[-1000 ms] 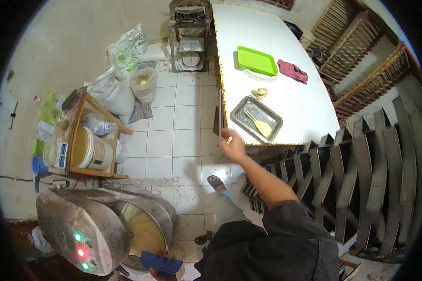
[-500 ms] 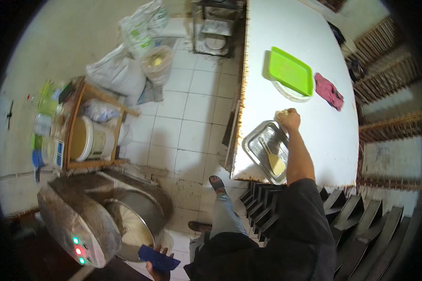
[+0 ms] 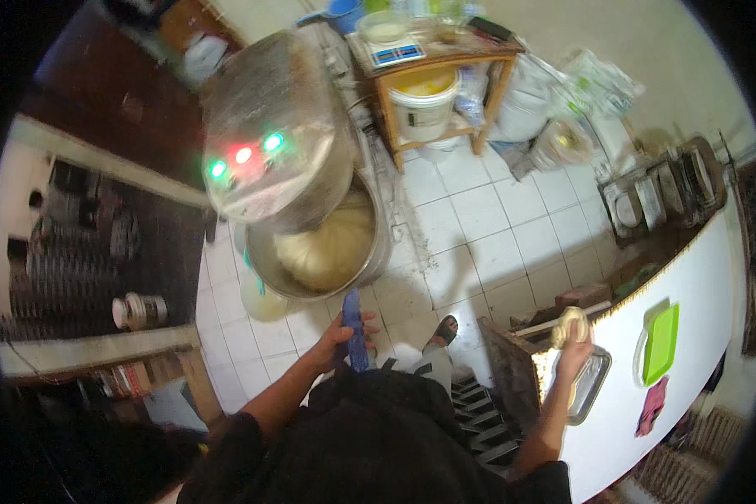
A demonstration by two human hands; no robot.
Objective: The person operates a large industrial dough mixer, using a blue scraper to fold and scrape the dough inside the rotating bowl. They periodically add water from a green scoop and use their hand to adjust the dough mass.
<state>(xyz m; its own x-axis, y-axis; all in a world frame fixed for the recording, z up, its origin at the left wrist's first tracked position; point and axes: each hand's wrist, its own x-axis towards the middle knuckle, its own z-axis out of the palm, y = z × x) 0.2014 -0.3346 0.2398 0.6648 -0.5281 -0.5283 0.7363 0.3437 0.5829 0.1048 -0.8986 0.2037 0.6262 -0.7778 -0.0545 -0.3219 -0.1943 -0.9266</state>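
My left hand is closed around a flat blue dough scraper, held edge-on in front of my body. Just beyond it stands the mixer's steel bowl, with a large mass of pale dough inside. Out to the right, my right hand grips a lump of pale dough, slightly blurred, above the near edge of the white table. Beneath that hand and wrist lies a metal tray, partly covered by my arm.
The mixer housing has lit green and red lights. Behind it, a wooden stand bears a scale and a white bucket. A green tray and a pink cloth lie on the table. Sacks lean by the wall.
The view has swung left toward the mixer. My right hand, still gripping the dough, has moved from beside the metal tray to the table's edge. My left hand still holds the scraper, now turned edge-on.
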